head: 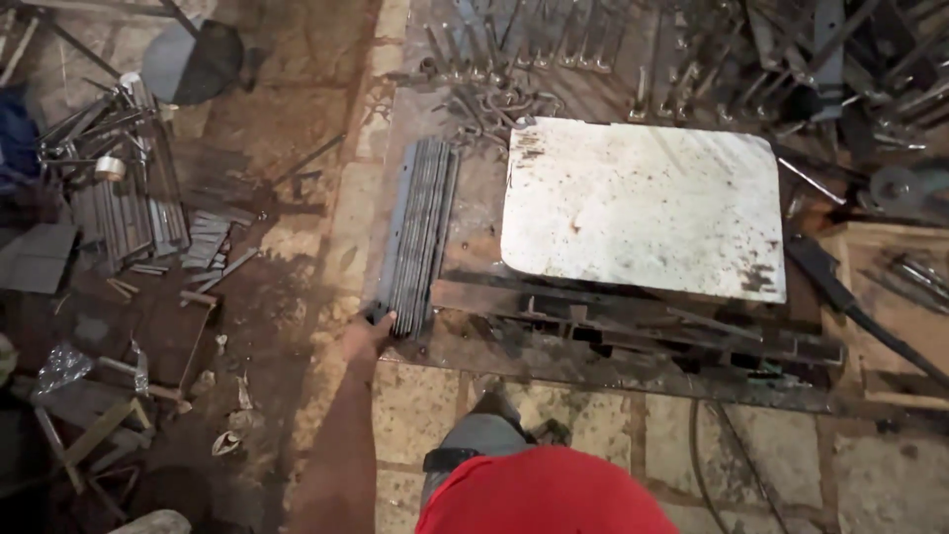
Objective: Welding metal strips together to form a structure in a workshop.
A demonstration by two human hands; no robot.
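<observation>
My left hand (366,334) reaches out to the near end of a stack of long flat grey metal strips (419,229) that lies on a low rusty metal work surface (554,356). Its fingers curl around the stack's near end. To the right of the stack lies a white scuffed metal sheet (643,203) with rounded corners. My right hand is out of view. My red shirt (544,494) and a knee show at the bottom.
Dark steel bars (633,321) lie under the white sheet. Hooks and rods (514,59) crowd the far side. A wooden box (895,297) stands at right. At left, scrap metal pieces (129,198) litter the dirt floor. Paving tiles (435,405) lie underfoot.
</observation>
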